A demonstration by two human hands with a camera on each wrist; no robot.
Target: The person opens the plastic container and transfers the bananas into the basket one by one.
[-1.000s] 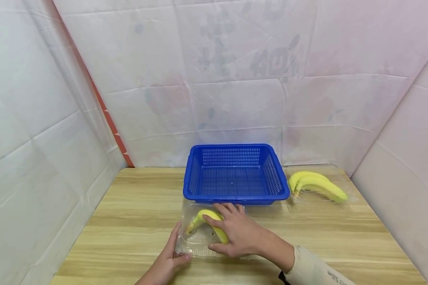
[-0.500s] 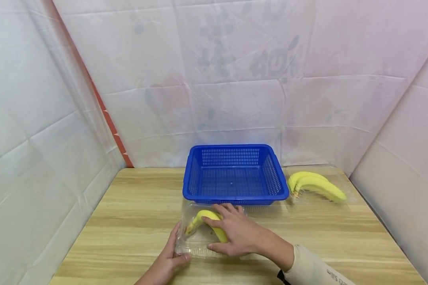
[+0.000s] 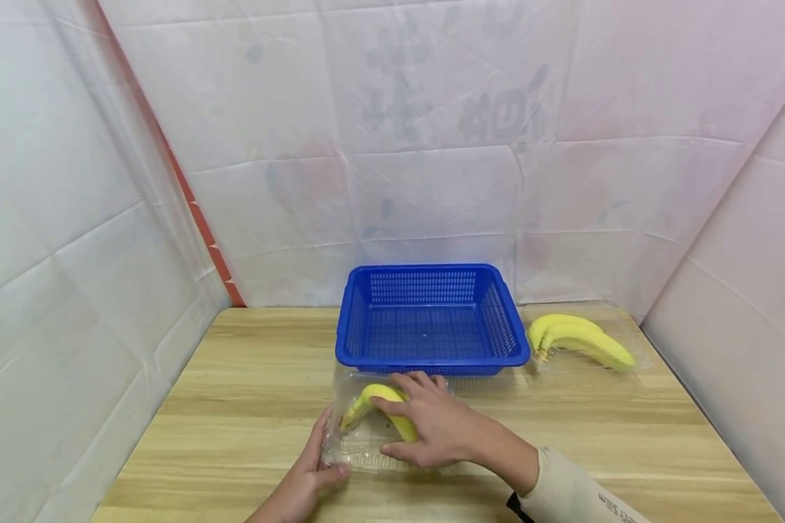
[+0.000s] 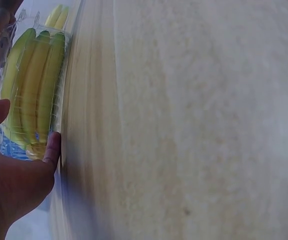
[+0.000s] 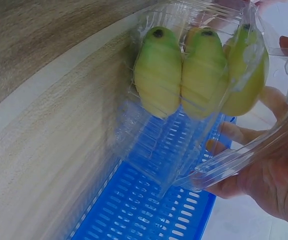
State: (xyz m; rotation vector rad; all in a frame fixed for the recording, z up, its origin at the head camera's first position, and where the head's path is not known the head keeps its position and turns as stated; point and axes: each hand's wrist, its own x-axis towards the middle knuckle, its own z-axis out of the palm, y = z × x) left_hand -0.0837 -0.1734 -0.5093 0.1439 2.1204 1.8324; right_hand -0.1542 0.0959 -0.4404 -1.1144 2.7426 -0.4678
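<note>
A bunch of bananas (image 3: 402, 427) sits in a clear plastic container (image 3: 373, 444) just in front of the basket. The wrist views show three bananas, one above another: stem ends in the left, green-tipped ends (image 5: 156, 70) in the right. My left hand (image 3: 303, 472) holds the container's left end, thumb at the near corner, fingers along the side. My right hand (image 3: 435, 418) curves over the bunch, thumb on the near side and fingers on the far side, hiding part of it. Clear plastic (image 5: 244, 162) crosses in front of this hand in the right wrist view.
A blue perforated basket (image 3: 425, 363) stands right behind the container. To its right, another clear package (image 3: 637, 345) holds yellow bananas (image 3: 585, 340). The wooden table (image 3: 229, 407) is enclosed by white sheets (image 3: 432, 196) at the back and sides.
</note>
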